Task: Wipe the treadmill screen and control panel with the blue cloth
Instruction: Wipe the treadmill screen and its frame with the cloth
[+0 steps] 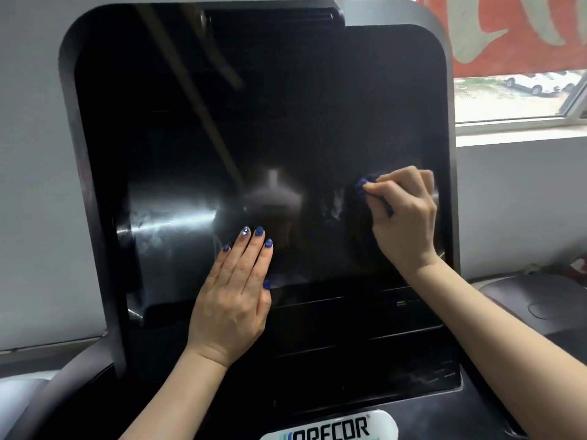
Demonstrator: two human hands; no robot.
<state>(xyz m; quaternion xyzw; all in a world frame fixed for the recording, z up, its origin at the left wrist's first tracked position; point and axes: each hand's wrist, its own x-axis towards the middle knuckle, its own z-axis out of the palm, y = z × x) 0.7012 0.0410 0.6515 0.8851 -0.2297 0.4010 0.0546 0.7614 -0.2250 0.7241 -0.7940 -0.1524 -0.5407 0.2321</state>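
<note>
Up close, the glossy black treadmill screen [254, 138] fills the view, smeared with pale streaks. At its lower right, the right hand [405, 214] grips a bunched dark-blue cloth [365, 184] in curled fingers and holds it against the glass. Lower centre, the left hand [235, 290] lies flat on the screen, fingers straight and together, grasping nothing. Below it sits the dark control panel [365, 344].

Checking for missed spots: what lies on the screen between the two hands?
In the head view, only bare dark screen with pale smears lies between the flat left hand and the right hand gripping the blue cloth.
</note>
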